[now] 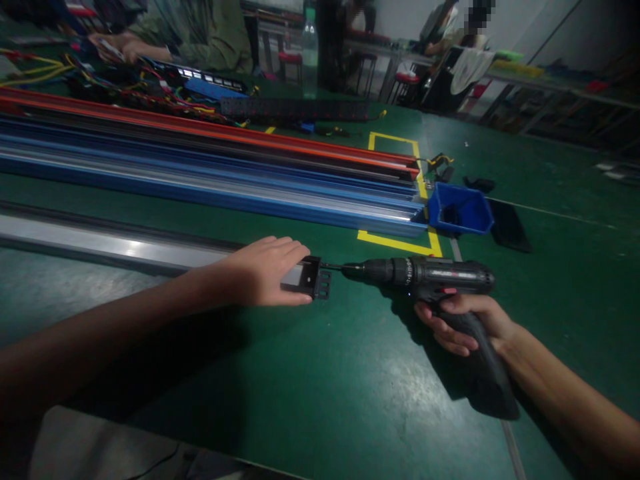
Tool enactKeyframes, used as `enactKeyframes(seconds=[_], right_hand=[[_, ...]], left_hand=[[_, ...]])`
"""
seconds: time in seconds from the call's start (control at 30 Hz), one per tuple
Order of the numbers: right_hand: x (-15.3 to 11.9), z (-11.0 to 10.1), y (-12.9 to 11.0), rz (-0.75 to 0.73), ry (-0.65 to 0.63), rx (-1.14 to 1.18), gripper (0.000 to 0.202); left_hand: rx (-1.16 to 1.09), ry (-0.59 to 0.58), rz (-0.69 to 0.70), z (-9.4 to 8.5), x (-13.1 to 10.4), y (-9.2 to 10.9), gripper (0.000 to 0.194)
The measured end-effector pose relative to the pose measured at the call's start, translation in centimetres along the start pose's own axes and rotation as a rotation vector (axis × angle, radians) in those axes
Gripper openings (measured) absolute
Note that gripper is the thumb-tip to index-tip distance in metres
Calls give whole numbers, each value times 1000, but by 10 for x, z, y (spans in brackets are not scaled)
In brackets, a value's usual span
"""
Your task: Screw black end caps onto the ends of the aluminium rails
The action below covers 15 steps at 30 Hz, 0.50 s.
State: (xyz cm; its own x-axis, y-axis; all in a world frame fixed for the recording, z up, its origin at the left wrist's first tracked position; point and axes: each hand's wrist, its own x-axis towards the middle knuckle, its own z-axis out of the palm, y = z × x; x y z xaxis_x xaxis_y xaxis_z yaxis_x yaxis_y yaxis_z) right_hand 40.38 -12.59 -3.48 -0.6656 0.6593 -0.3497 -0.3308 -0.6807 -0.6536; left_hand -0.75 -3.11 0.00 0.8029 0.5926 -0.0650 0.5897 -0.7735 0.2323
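Note:
A long silver and black metal profile (125, 245) lies on the green table, with a black end piece (311, 277) at its right end. My left hand (267, 270) is wrapped over the profile just beside that end piece, fingers on the far side and thumb on the near side. My right hand (463, 323) grips the handle of a black power drill (430, 273). The drill lies level and points left. Its long bit reaches the right face of the end piece; whether a screw sits at the tip is too small to tell.
Blue profiles (300, 200) and orange-red profiles (250, 137) lie beyond my hands. A blue bin (461, 210) stands at their right end beside a dark flat object (509, 225). Wires, a bottle (310, 53) and a person's hands (127, 50) are farther back.

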Motion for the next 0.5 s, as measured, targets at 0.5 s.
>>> enactKeyframes(seconds=[0.5], right_hand=[[-1, -3, -2, 24, -9, -6, 29]], left_hand=[[48, 8, -9, 1, -1, 1, 63]])
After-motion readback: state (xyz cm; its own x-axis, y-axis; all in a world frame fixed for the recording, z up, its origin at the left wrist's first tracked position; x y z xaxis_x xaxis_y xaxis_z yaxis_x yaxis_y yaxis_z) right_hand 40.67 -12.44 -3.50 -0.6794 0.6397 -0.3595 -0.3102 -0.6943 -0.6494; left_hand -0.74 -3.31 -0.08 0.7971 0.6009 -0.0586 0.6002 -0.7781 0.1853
